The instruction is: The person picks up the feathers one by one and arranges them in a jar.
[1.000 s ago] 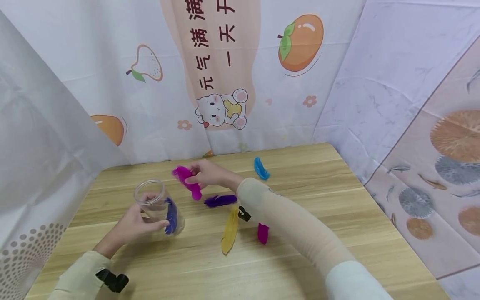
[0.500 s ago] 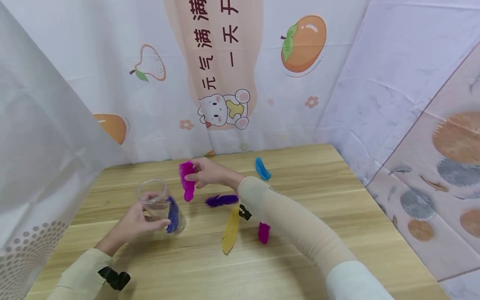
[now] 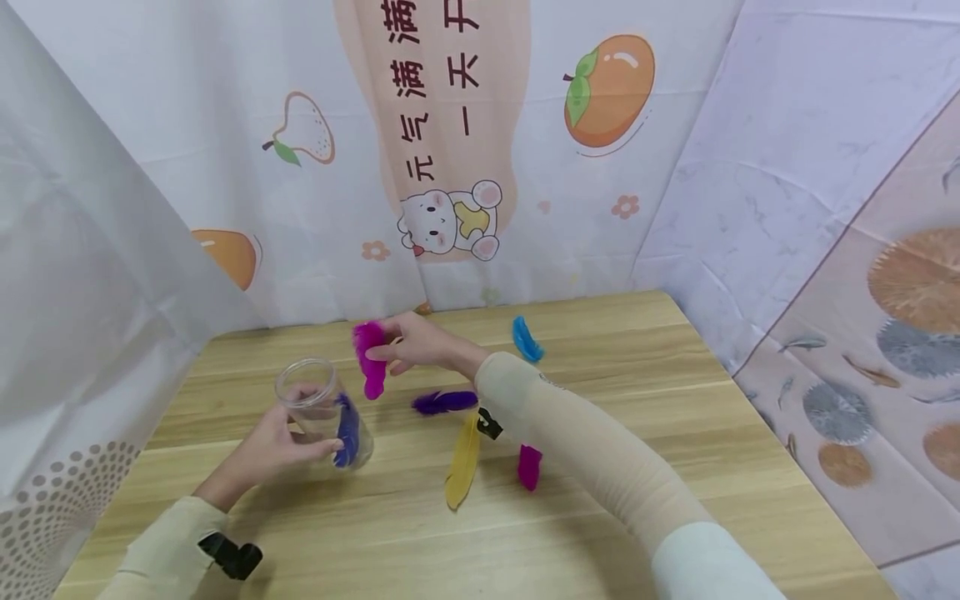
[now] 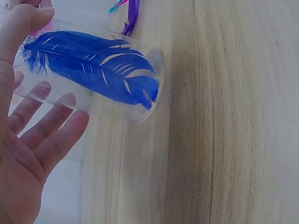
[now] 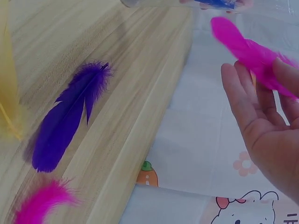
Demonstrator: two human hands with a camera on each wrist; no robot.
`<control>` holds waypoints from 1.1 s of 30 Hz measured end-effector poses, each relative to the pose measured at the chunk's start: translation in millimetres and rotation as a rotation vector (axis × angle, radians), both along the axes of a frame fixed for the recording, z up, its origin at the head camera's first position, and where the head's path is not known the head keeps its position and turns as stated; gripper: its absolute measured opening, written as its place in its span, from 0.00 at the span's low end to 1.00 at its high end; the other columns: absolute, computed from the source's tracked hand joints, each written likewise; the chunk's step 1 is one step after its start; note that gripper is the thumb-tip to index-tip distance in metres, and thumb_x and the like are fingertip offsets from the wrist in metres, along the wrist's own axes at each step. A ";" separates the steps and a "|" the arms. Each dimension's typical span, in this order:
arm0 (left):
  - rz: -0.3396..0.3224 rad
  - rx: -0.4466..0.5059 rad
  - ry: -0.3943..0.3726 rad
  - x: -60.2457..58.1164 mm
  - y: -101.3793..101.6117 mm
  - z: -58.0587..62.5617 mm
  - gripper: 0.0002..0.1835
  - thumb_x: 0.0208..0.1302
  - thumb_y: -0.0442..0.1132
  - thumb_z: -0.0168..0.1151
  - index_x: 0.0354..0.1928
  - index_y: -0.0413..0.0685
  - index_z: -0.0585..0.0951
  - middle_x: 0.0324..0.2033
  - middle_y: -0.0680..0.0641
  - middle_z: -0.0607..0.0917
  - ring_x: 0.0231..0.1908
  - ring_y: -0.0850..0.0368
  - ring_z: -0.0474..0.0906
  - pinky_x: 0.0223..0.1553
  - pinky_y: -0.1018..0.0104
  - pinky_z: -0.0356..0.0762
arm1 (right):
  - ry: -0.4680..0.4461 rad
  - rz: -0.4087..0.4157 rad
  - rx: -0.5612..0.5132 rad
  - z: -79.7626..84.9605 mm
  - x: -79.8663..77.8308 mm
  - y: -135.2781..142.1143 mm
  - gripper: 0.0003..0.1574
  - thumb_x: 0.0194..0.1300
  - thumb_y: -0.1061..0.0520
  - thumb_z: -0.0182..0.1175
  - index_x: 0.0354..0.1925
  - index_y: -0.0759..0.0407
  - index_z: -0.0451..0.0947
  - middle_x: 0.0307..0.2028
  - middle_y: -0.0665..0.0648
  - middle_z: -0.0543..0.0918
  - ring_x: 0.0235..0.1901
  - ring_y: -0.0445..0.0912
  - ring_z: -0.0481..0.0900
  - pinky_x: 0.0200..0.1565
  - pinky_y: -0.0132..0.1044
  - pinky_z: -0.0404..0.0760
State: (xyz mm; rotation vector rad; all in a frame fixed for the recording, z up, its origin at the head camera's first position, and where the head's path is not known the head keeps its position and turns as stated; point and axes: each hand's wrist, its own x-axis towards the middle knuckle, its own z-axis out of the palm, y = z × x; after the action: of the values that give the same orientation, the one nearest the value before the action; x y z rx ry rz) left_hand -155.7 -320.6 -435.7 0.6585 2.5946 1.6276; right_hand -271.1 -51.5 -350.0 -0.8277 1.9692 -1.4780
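My left hand [image 3: 273,446] grips a clear jar [image 3: 363,443] with an open mouth, fingers around its far side and thumb on the near side. A blue feather [image 4: 93,65] lies along the wall inside the jar. To the right of the jar's mouth, my right hand [image 3: 420,342] pinches a magenta feather [image 3: 369,358] between thumb and fingers, above the table. Below that hand a purple feather [image 3: 444,402] lies flat. A yellow feather [image 3: 462,462] is nearer the front.
Another magenta feather [image 3: 529,467] lies partly under my right sleeve. At the back of the wooden table [image 3: 420,542] is a light blue feather [image 3: 527,340]. A printed curtain [image 3: 465,283] hangs behind the table edge.
The magenta feather in my right hand has turned from slanting to nearly upright, then shifted slightly left. My left hand and the jar hold their place, and the view has shifted a little.
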 end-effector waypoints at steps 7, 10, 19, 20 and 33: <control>-0.007 0.015 -0.001 -2.7 0.8 0.6 0.37 0.55 0.28 0.76 0.64 0.39 0.67 0.56 0.33 0.78 0.54 0.49 0.82 0.44 0.51 0.86 | 0.017 -0.015 0.000 -3.3 -3.5 0.7 0.22 0.70 0.64 0.64 0.61 0.64 0.77 0.43 0.59 0.84 0.39 0.48 0.86 0.42 0.46 0.88; -0.011 0.018 -0.010 -3.6 1.4 0.5 0.37 0.56 0.28 0.76 0.65 0.38 0.66 0.57 0.33 0.78 0.54 0.45 0.81 0.45 0.50 0.85 | 0.038 -0.020 0.010 -3.7 -3.9 0.7 0.24 0.70 0.65 0.64 0.63 0.64 0.76 0.43 0.60 0.82 0.40 0.49 0.85 0.41 0.46 0.88; 0.007 0.008 -0.004 -1.3 -1.3 1.9 0.37 0.55 0.28 0.77 0.64 0.39 0.67 0.56 0.33 0.78 0.52 0.62 0.81 0.44 0.52 0.86 | 0.035 -0.006 0.016 -1.7 -4.3 -2.6 0.27 0.68 0.67 0.65 0.64 0.64 0.74 0.47 0.61 0.81 0.41 0.48 0.84 0.40 0.45 0.88; 0.007 0.008 -0.003 -1.0 -1.6 1.8 0.37 0.55 0.27 0.77 0.64 0.39 0.67 0.56 0.33 0.79 0.52 0.62 0.81 0.44 0.53 0.86 | 0.027 -0.006 0.011 -1.6 -4.1 -3.0 0.26 0.68 0.67 0.65 0.63 0.64 0.74 0.47 0.61 0.81 0.41 0.49 0.84 0.40 0.45 0.88; 0.011 0.003 -0.007 -1.2 -1.0 1.6 0.37 0.55 0.28 0.77 0.63 0.39 0.67 0.56 0.32 0.78 0.52 0.51 0.83 0.43 0.59 0.86 | -0.018 -0.003 -0.019 3.0 -0.5 -3.9 0.27 0.65 0.71 0.66 0.60 0.62 0.71 0.45 0.60 0.80 0.40 0.50 0.85 0.40 0.51 0.88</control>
State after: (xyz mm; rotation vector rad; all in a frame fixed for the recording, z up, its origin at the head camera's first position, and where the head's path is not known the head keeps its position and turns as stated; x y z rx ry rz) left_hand -156.9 -321.6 -434.1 0.6381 2.5965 1.6336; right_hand -271.6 -55.4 -347.0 -0.8177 1.9470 -1.5026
